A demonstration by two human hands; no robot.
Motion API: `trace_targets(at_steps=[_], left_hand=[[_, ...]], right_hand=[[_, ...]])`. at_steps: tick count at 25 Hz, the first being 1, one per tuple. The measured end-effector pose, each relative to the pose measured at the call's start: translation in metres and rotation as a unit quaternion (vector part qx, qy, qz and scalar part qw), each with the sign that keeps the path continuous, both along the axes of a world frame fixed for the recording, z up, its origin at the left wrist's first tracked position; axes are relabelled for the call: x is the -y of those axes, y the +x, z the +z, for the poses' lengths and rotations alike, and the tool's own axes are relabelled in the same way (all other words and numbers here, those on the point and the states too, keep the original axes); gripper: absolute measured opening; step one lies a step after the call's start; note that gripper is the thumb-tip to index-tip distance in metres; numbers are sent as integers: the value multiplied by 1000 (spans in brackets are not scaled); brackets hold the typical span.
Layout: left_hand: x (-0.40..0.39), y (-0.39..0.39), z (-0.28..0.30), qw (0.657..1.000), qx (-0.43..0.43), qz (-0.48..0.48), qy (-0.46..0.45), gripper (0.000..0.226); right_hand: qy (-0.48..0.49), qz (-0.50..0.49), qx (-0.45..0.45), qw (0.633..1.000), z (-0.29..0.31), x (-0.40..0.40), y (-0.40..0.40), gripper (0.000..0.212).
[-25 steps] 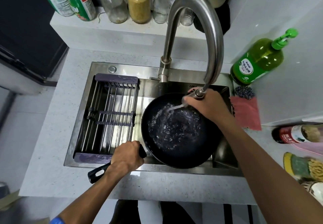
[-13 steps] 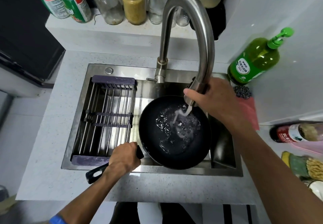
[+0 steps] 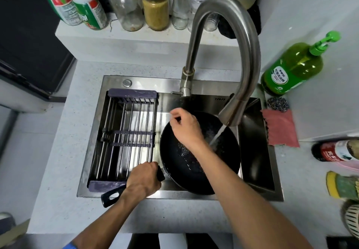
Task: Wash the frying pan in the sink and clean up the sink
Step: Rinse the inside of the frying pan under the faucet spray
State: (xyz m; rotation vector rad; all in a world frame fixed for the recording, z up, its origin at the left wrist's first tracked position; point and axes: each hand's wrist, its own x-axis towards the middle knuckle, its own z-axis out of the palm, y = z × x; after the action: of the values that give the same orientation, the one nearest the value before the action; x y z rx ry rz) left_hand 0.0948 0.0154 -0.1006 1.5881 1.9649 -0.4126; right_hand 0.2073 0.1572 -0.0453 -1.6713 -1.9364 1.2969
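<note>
A black frying pan (image 3: pixel 223 163) lies tilted in the right half of the steel sink (image 3: pixel 258 188). My left hand (image 3: pixel 142 180) grips its black handle at the sink's front edge. My right hand (image 3: pixel 185 128) hovers over the pan's far left rim, fingers curled loosely, holding nothing that I can make out. Water streams from the tall steel faucet (image 3: pixel 235 111) into the pan, just right of that hand.
A purple-ended wire drain rack (image 3: pixel 126 138) fills the sink's left half. A green soap bottle (image 3: pixel 291 70), a steel scourer (image 3: pixel 277 104) and a pink cloth (image 3: pixel 279 126) sit at the right. Jars and bottles line the back ledge (image 3: pixel 136 37). Sponges lie at far right.
My right hand has let go of the faucet head and moved left over the pan's far rim. The spout has swung back, still running. My left hand keeps its grip on the handle.
</note>
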Motion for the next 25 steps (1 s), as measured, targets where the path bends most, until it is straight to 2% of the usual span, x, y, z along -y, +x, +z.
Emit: trace_targets(at_steps=[4, 7, 11, 13, 15, 17, 18, 20, 22, 23, 25], left_hand=[[-2, -14, -3, 1000, 13, 5, -15, 33], [-4, -21, -3, 1000, 10, -1, -15, 34], [-7, -22, 2, 1000, 10, -4, -23, 34], [-6, -22, 9, 999, 30, 3, -42, 35], [-7, -23, 14, 993, 87, 15, -78, 31], [-8, -22, 19, 976, 166, 35, -133, 18], [-8, -20, 21, 966, 197, 43, -160, 16], [-6, -11, 25, 951, 235, 60, -190, 33], [-5, -1, 34, 945, 248, 68, -202, 43], [-4, 5, 39, 943, 253, 65, -207, 41], [-3, 13, 49, 936, 264, 68, -221, 33]], right_hand=[[-70, 57, 71, 993, -7, -64, -27, 48], [-108, 60, 20, 992, -11, -80, -28, 57], [-121, -18, -46, 991, 5, -71, -36, 45], [-103, 24, -43, 993, 13, -31, -15, 39], [-74, 40, -37, 996, 19, 19, 25, 31], [-50, 7, -54, 997, 27, 62, 72, 27], [-49, -42, -71, 995, 33, 72, 92, 31], [-33, -142, -97, 985, 49, 76, 120, 37], [50, -198, -99, 974, 70, 63, 135, 27], [97, -201, -103, 969, 82, 54, 139, 24], [143, -167, -125, 968, 105, 37, 137, 38]])
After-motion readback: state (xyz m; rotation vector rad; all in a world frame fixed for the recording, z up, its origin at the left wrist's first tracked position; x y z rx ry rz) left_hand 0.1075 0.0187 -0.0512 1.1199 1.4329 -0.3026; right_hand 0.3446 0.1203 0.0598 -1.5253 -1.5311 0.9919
